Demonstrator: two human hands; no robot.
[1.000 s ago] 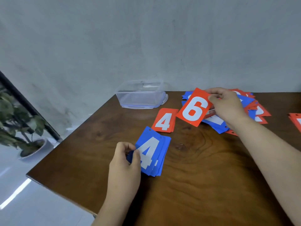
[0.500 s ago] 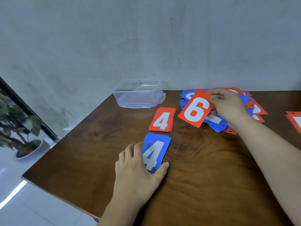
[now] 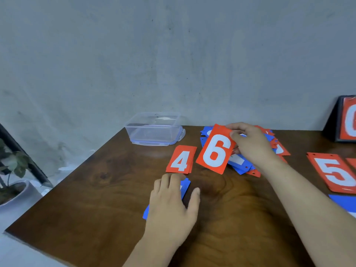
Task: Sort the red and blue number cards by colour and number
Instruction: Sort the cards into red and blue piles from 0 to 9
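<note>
Nearest the camera, the left hand (image 3: 171,205) lies flat with straight fingers on a stack of blue number cards (image 3: 185,186), which sits on the dark brown wooden table (image 3: 96,199); the hand covers the stack's number and only blue edges show around it. At the right edge lies another blue card (image 3: 344,203), and just beyond it a pile of red cards with a white 5 on top (image 3: 333,172). Just beyond the left hand's fingertips rests a small pile of red cards showing a white 4 (image 3: 181,159). Beside that pile the right hand (image 3: 250,145) pinches a red card with a white 6 (image 3: 215,149) by its upper corner between thumb and fingers, tilted up with its face to the camera. Under and behind this hand spreads a loose heap of mixed red and blue cards (image 3: 240,166). Farther back on the left stands a clear plastic box (image 3: 154,130), and at the far right a black stand holding a red card (image 3: 346,120), both close to the grey wall (image 3: 173,54).
</note>
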